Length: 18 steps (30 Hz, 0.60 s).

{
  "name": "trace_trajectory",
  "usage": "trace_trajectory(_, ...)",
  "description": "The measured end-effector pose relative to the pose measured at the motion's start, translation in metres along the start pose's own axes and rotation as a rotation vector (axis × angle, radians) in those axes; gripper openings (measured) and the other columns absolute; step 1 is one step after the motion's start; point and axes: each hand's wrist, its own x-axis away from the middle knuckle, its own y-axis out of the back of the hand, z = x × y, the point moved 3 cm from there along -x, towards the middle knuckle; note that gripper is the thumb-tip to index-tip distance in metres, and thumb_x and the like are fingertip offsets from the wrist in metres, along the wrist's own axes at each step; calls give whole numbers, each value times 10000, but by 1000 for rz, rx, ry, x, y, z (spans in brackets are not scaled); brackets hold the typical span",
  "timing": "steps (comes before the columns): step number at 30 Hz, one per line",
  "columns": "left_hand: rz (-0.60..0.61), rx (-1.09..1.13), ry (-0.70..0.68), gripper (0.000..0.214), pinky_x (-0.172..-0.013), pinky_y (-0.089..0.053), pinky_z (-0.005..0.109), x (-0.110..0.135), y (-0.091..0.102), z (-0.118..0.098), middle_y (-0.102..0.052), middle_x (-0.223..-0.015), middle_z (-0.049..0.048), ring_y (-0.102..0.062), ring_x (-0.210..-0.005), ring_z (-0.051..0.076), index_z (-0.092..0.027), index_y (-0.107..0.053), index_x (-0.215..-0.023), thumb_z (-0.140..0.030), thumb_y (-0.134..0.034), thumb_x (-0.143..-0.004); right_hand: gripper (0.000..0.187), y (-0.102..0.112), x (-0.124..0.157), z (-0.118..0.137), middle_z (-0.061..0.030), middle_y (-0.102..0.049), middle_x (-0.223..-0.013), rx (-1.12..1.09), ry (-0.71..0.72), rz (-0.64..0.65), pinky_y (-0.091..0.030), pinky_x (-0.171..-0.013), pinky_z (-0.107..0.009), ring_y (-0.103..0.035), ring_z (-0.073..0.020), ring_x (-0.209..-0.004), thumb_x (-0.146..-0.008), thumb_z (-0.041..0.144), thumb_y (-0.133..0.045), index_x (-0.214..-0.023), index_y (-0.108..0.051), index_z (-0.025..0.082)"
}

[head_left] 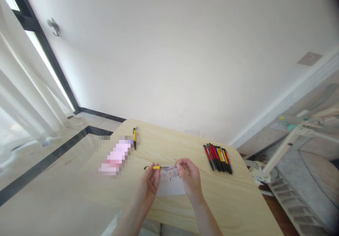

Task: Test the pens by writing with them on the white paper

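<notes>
My left hand (151,181) pinches a yellow pen barrel (156,167) with a black end, held roughly level above the table. From its right end a thin dark pen refill (166,167) sticks out toward my right hand (189,176). The fingertips of that hand are closed on the refill's far end, where the fine detail is too small to make out. Under both hands lies a white sheet of paper (171,189) with dark reddish scribble marks, partly covered by the hands.
Several red, black, yellow and white pens (217,159) lie in a row on the right of the wooden table (174,142). A yellow-black pen (135,139) and a clear pen part (137,135) lie at the back left. Near them is a blurred pink item (116,157).
</notes>
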Motion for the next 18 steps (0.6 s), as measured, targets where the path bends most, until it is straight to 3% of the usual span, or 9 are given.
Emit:
trace_trajectory(9, 11, -19, -8, 107, -582, -550, 172, 1, -1, 2, -661, -823, 91, -644, -676, 125, -79, -599, -837, -80, -569, -734, 96, -8, 7, -2, 26, -542, -628, -92, -8, -41, -390, -461, -181, -467, -80, -514, -746, 269, -540, -745, -511, 177)
trace_trajectory(18, 29, -16, -5, 105, -591, -549, 175, 1, -1, 3, -659, -837, 96, -643, -697, 128, -84, -599, -838, -80, -562, -740, 54, -9, 14, -6, -8, -552, -702, 120, 147, -93, -453, -613, -243, -537, -130, -654, -753, 206, -521, -794, -532, 172)
